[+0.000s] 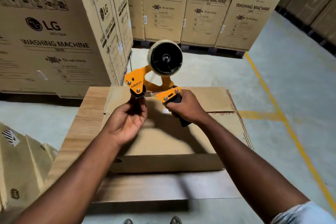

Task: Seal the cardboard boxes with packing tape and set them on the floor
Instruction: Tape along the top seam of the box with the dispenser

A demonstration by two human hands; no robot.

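Head view: left hand (127, 123), right hand (187, 108) on tape dispenser (135, 80) over cardboard box (163, 143)

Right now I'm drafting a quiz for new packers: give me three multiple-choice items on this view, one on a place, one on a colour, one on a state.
1. Where is the orange metal tape dispenser? A on a wall hook; B above the plain brown cardboard box; C on a wooden table.
2. What colour is the painted floor line? A yellow; B red; C white.
3. What is the right hand doing? A lying flat; B hanging idle; C gripping the dispenser's black handle.
Answers: B, it is held up over the box; A, yellow stripes cross the grey concrete; C, fingers wrap the handle.
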